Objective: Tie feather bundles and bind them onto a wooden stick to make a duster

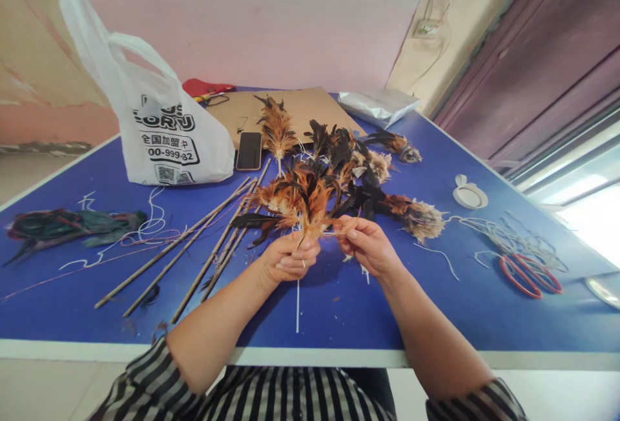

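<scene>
Table [349,327]: bag [177,143] left, feathers [310,198] centre, scissors [531,277] right.

Wearing a striped shirt [290,396] in black and pale grey
Its stripes are running lengthwise down the front. The left sleeve [157,379] and the right sleeve [477,400] are carrying the same stripes and stopping short, leaving the forearms [223,324] bare. A slim silvery ring [303,263] is circling a finger of the left hand [289,257]. Dark cloth [376,383] is showing beside the shirt.

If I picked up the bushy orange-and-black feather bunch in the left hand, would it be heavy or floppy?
The bushy orange-and-black feather bunch is probably light, since it looks mostly thin feathers. Its loose, fanned tips would likely bend easily.
</scene>
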The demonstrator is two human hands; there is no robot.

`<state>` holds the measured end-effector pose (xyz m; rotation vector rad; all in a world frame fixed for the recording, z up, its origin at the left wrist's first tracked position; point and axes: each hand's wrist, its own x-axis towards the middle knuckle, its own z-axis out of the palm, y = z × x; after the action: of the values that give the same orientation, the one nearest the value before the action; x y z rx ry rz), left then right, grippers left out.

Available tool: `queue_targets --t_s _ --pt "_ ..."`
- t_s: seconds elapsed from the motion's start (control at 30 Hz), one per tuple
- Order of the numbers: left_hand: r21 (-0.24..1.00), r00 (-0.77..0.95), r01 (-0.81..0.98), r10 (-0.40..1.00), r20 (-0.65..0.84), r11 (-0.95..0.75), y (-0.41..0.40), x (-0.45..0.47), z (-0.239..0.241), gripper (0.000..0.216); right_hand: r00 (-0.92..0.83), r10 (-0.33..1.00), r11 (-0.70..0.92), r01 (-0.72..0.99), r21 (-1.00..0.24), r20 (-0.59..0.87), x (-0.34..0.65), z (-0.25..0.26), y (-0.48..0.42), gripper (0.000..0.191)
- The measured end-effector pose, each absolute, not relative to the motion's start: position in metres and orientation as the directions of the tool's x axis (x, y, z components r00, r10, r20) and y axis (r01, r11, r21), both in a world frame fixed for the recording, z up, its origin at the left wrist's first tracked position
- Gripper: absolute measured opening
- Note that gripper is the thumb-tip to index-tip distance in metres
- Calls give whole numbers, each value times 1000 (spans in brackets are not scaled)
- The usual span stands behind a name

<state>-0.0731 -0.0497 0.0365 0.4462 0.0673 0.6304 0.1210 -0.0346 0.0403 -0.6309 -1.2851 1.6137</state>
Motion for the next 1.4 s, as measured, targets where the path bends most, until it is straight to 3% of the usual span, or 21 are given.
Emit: queue_targets --t_s 0.07,0.27,0.47,0.63,0.73,0.83,1.03,1.23,1.4 --pt "390 801 -571 594 72 722 -49 -73 37 12 -477 861 -14 -366 -930 175 124 42 -35 17" --pt "361 778 -599 626 49 715 -49 -74 37 13 -582 806 0 -187 -982 111 127 41 -33 13" --pt "346 788 -591 613 58 728 -49 -73 34 9 -524 842 2 -242 -970 133 120 45 -35 39" --pt "356 789 -584 614 37 730 -49 -73 33 11 -335 942 -34 -127 -991 11 114 39 -33 22" --pt "413 764 -578 645 -29 704 -50 -72 33 15 -164 985 -55 -71 -996 -42 116 33 -27 23" --pt "457 761 -549 644 -71 699 -50 -71 31 17 -92 995 -44 -107 -993 -34 118 32 -24 25" --pt "477 810 -483 582 -74 734 -52 -67 28 18 -303 949 -146 -190 -971 -83 107 38 -30 27" --pt "504 863 -425 505 -26 752 -54 -62 28 14 -453 878 -369 -439 -819 -153 93 39 -38 20" --pt "515 854 -423 517 -48 746 -53 -61 27 14 -448 883 -395 -547 -739 -140 97 43 -39 16"
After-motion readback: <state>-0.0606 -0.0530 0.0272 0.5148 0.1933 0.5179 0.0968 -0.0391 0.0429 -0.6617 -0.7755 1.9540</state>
